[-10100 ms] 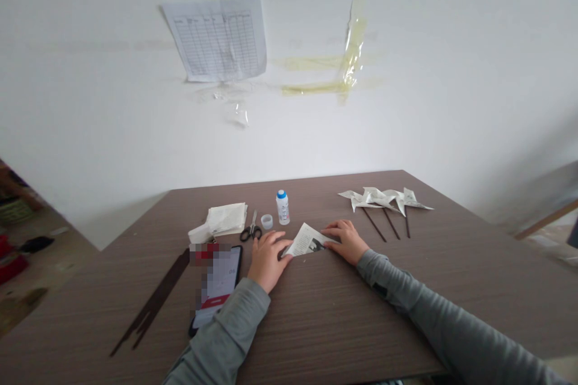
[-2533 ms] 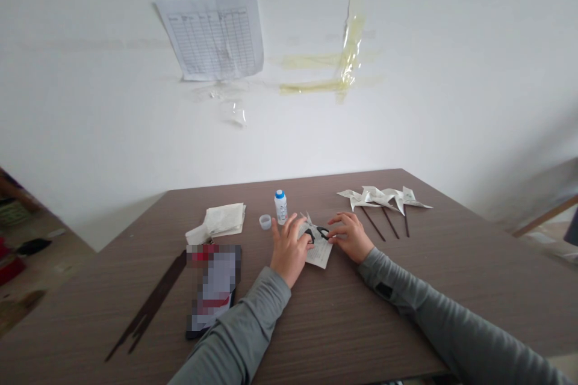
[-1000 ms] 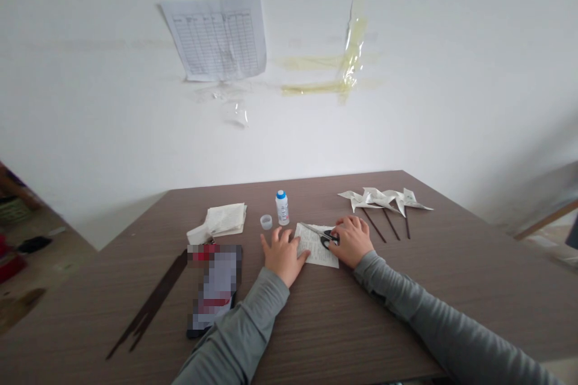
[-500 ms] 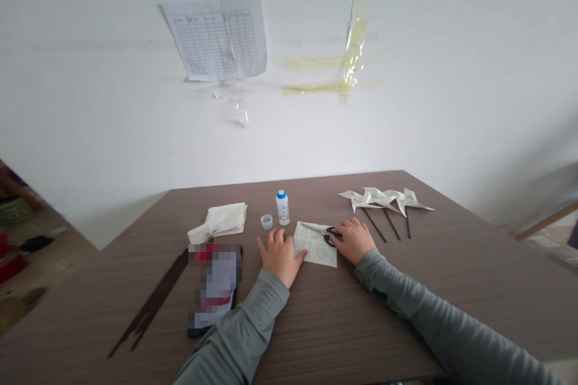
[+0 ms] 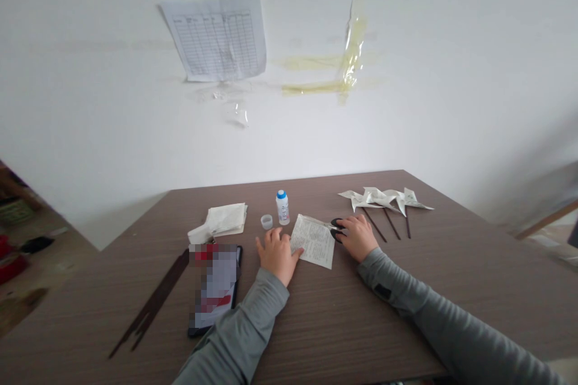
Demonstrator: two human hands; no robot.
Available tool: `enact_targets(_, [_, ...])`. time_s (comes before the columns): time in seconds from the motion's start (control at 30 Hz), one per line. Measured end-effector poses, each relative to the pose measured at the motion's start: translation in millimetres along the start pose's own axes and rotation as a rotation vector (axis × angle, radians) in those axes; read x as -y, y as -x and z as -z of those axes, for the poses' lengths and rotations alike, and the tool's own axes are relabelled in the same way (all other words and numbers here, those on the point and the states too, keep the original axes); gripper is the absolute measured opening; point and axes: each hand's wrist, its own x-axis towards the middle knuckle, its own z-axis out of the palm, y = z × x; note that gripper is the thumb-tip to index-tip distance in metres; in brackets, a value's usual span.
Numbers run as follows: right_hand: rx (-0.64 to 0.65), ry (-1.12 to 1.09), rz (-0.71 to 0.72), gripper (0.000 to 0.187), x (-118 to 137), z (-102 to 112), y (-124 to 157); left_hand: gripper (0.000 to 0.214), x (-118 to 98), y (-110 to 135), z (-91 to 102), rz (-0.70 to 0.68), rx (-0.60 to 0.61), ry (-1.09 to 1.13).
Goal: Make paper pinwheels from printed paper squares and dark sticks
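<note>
A printed square of paper (image 5: pixel 313 240) lies on the brown table (image 5: pixel 325 319). My left hand (image 5: pixel 274 252) rests on the table with fingers spread, its fingertips touching the paper's left edge. My right hand (image 5: pixel 359 236) is closed on the black handles of a pair of scissors (image 5: pixel 333 227), whose blades lie at the paper's far right corner. A small glue bottle (image 5: pixel 282 207) with a blue top and its loose cap (image 5: pixel 267 221) stand just beyond the paper.
Three finished paper pinwheels (image 5: pixel 383 200) on dark sticks lie at the back right. A stack of paper squares (image 5: pixel 222 220) sits back left. A phone (image 5: pixel 214 289) and several dark sticks (image 5: pixel 153 304) lie to the left. A chart (image 5: pixel 215 37) is taped to the wall.
My right hand has slid the scissors to the right, off the paper's middle to its far corner. The paper has turned slightly. My left hand has shifted a little to the left.
</note>
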Motion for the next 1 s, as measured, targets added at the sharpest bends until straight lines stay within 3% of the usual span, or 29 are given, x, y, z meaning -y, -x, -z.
enact_targets(0.17, [-0.043, -0.057, -0.012, 0.032, -5, 3, -1, 0.014, 2, -3, -2.1, -0.002, -0.029, 0.075])
enact_targets(0.53, [-0.128, -0.230, 0.009, 0.039, -17, -11, -8, 0.026, 9, -11, -8.5, 0.021, -0.101, 0.197])
enact_targets(1.0, [-0.063, -0.319, 0.051, 0.030, -20, -12, -15, 0.033, 6, -14, -10.4, 0.051, -0.102, 0.225])
